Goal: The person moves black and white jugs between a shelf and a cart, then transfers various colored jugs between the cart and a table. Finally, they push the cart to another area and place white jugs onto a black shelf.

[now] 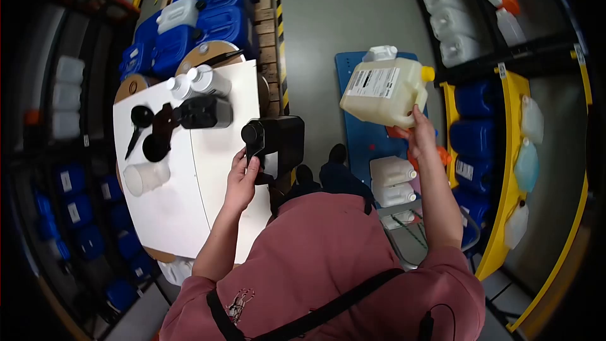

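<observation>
My left hand (242, 183) is closed round the handle of a black jerrycan (284, 143), held beside the right edge of the white table. My right hand (419, 134) grips the handle of a cloudy, pale jerrycan (383, 104) with a yellow cap and a printed white label. This pale jerrycan is tilted over a blue cart (353, 145). White jugs (392, 179) stand on the cart near my right forearm, and another clear container (381, 53) shows behind the pale jerrycan.
The white table (170, 221) carries white bottles (209, 81), a black canister (205, 112), black funnel-like pieces (156, 147) and a clear beaker (146, 177). Blue jerrycans (224, 25) stand on a pallet behind. Shelves with containers line both sides. A yellow rack (506, 240) stands right.
</observation>
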Demonstrator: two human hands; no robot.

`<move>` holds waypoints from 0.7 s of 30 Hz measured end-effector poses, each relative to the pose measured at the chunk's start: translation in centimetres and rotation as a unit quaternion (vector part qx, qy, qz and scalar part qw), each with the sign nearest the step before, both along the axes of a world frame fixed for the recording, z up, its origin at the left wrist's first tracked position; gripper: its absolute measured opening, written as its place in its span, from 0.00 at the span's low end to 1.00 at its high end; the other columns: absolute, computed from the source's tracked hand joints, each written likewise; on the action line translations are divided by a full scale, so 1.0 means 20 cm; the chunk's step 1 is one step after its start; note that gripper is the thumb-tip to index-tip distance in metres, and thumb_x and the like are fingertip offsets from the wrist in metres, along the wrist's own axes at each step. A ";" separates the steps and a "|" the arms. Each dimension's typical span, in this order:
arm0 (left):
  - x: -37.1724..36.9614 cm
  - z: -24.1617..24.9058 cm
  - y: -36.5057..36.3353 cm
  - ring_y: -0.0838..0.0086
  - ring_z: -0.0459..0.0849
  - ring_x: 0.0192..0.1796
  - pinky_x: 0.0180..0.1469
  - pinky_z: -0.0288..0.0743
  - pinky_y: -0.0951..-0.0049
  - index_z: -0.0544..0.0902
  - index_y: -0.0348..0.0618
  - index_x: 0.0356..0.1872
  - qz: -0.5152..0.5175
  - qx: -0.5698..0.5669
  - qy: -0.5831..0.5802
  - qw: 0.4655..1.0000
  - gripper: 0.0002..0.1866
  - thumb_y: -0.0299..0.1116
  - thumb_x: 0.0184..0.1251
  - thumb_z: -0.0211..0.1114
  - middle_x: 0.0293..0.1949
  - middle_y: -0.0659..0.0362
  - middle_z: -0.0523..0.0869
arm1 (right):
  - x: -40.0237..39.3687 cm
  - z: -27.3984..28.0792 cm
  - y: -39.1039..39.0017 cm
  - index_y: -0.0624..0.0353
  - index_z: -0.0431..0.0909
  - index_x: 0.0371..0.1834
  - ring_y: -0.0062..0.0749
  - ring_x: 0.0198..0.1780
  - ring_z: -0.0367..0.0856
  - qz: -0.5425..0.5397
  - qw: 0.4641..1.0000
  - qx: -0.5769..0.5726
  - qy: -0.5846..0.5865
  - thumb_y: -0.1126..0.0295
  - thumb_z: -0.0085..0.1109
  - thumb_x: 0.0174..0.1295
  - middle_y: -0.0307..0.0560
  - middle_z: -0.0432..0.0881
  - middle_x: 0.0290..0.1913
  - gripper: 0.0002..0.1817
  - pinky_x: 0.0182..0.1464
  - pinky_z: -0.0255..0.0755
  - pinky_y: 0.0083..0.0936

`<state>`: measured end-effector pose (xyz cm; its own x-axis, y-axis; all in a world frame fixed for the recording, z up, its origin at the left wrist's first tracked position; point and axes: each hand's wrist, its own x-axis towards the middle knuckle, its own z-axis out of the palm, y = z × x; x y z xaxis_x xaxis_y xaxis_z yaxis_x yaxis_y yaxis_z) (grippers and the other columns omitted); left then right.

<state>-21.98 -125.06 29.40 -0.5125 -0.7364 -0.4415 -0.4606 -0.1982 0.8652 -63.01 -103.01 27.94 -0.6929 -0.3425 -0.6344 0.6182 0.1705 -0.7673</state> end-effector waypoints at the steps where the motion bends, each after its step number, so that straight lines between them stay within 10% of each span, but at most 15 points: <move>1: -0.08 -0.02 0.00 0.59 0.64 0.77 0.65 0.72 0.62 0.84 0.38 0.36 -0.030 -0.004 -0.004 1.000 0.22 0.48 0.82 0.57 0.62 0.47 0.79 | 0.03 -0.12 0.14 0.60 0.71 0.67 0.39 0.61 0.82 -0.012 1.000 0.009 -0.024 0.51 0.53 0.78 0.50 0.79 0.62 0.26 0.53 0.85 0.37; 4: -0.35 -0.14 0.00 0.59 0.65 0.76 0.66 0.70 0.62 0.84 0.39 0.35 -0.077 0.033 -0.022 0.996 0.23 0.49 0.82 0.57 0.63 0.46 0.78 | 0.15 -0.40 0.44 0.61 0.69 0.70 0.41 0.61 0.82 -0.085 0.988 0.018 -0.125 0.51 0.54 0.77 0.50 0.79 0.64 0.29 0.52 0.86 0.38; 6: -0.53 -0.24 -0.01 0.72 0.77 0.57 0.62 0.70 0.70 0.82 0.36 0.36 -0.169 -0.009 -0.078 0.982 0.24 0.49 0.82 0.57 0.68 0.53 0.73 | 0.23 -0.60 0.61 0.58 0.68 0.71 0.43 0.64 0.78 -0.152 0.971 0.011 -0.182 0.52 0.58 0.75 0.50 0.75 0.67 0.29 0.51 0.86 0.40; 7: -0.66 -0.22 0.04 0.57 0.66 0.74 0.71 0.64 0.61 0.84 0.38 0.32 -0.185 -0.011 -0.064 0.981 0.24 0.50 0.81 0.57 0.63 0.45 0.78 | 0.26 -0.70 0.67 0.58 0.68 0.72 0.43 0.65 0.77 -0.183 0.962 0.012 -0.202 0.52 0.59 0.75 0.50 0.74 0.68 0.30 0.51 0.86 0.40; 16: -1.62 -0.70 0.27 0.59 0.71 0.70 0.69 0.68 0.65 0.86 0.33 0.41 -0.423 -0.079 -0.198 0.881 0.27 0.52 0.80 0.58 0.65 0.43 0.75 | 0.34 -1.15 0.79 0.58 0.70 0.71 0.40 0.63 0.78 -0.294 0.921 0.035 -0.255 0.52 0.63 0.73 0.47 0.76 0.67 0.30 0.60 0.81 0.43; 21: -2.00 -1.30 0.36 0.43 0.75 0.64 0.68 0.69 0.58 0.85 0.32 0.40 -0.561 -0.166 -0.228 0.778 0.30 0.58 0.74 0.62 0.65 0.36 0.73 | 0.33 -1.44 0.73 0.61 0.74 0.67 0.37 0.62 0.79 -0.371 0.900 0.021 -0.229 0.56 0.63 0.73 0.46 0.80 0.62 0.26 0.62 0.77 0.43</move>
<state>-61.92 -117.86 3.43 -0.7614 -0.0509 -0.6463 -0.4566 0.7497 0.4790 -56.36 -88.38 -0.90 -0.3831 0.1373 -0.9134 0.8240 -0.3961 -0.4051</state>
